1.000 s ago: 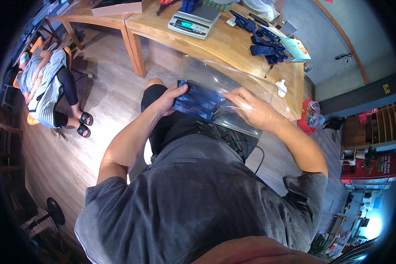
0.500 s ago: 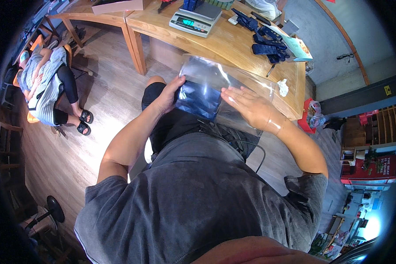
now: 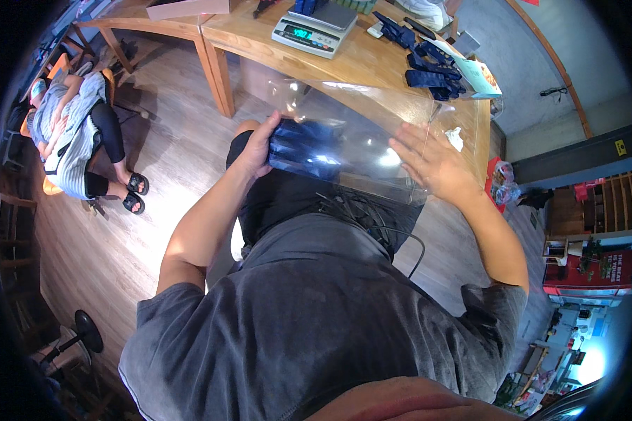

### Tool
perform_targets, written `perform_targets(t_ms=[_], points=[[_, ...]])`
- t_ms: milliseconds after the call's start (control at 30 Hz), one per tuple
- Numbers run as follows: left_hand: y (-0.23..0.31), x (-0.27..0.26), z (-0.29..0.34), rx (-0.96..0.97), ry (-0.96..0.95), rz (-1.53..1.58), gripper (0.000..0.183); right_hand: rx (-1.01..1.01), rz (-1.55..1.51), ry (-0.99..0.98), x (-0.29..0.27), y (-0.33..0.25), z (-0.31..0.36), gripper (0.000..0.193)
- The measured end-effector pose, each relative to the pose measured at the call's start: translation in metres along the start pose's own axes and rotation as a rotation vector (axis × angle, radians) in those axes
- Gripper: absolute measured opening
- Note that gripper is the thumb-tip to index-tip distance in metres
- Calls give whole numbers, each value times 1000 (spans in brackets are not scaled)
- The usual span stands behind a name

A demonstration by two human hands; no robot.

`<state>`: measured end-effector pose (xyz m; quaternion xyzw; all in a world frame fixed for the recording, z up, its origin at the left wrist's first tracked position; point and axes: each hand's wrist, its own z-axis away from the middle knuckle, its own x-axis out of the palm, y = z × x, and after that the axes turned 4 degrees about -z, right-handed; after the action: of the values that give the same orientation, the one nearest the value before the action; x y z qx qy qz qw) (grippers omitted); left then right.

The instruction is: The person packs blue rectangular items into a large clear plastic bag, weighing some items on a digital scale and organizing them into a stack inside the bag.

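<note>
Head | left hand (image 3: 261,146) holds blue bundle (image 3: 300,147) in clear bag (image 3: 369,140) | bundle apart from outspread right hand (image 3: 439,163)

Dk gry tee (image 3: 316,302) – blk shorts (image 3: 277,200)

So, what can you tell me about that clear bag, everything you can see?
The clear bag looks like thin, glossy plastic, long and crossed by bright glare. Dark blue pieces show at its left part, seemingly inside; the rest is see-through. The left hand grips its left end, thumb on top; the right hand is at its right end, fingers extended. It is held above the lap, overlapping the table in view; whether they touch is unclear.
</note>
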<state>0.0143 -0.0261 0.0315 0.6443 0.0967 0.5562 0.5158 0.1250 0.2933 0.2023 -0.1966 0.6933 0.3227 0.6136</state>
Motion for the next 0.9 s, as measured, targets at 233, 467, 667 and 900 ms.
perform_targets(t_ms=[233, 467, 667, 900], points=[[-5, -6, -6, 77, 111, 125, 62, 117, -63, 328, 6, 23, 10, 36], [-20, -28, -19, 207, 236, 135, 53, 257, -130, 720, 16, 80, -15, 23], [-25, -34, -18, 254, 360, 114, 50, 423, -281, 794, 23, 159, -112, 24], [-25, -41, -22, 313, 411, 101, 53, 209, 27, 550, 81, 255, -262, 37]])
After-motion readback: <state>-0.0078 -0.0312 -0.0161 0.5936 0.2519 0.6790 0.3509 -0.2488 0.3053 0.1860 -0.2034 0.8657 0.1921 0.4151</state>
